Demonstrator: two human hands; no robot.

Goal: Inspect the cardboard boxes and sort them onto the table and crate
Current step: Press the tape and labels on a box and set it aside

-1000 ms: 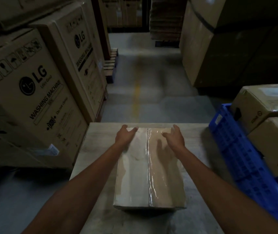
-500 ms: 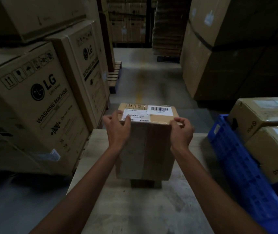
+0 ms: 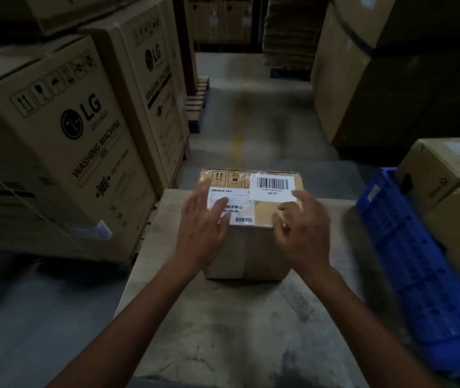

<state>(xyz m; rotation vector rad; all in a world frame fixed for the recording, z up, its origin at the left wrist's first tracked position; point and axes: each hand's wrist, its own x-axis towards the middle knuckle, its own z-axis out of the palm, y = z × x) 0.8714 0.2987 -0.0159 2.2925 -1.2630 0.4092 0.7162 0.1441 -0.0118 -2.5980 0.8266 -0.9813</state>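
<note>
A taped brown cardboard box [image 3: 251, 253] stands on end at the far middle of the wooden table [image 3: 237, 326]. Its top face carries white barcode labels. My left hand [image 3: 203, 228] hovers over the box's near left corner with fingers spread and straight. Over the near right corner my right hand [image 3: 304, 233] has loosely bent fingers and holds nothing. Whether either hand touches the box is unclear. The blue plastic crate [image 3: 407, 261] sits at the table's right, with two cardboard boxes [image 3: 452, 172] in it.
Large washing-machine cartons [image 3: 63, 141] are stacked on the left, close to the table's edge. More big cartons [image 3: 385, 65] rise at the right rear. A concrete aisle [image 3: 251, 113] runs away between them, with a wooden pallet [image 3: 198, 99] at its left.
The box lay flat, then both hands tipped it up onto its end. Now it stands on the table and both hands have let go and drawn back from its top.
</note>
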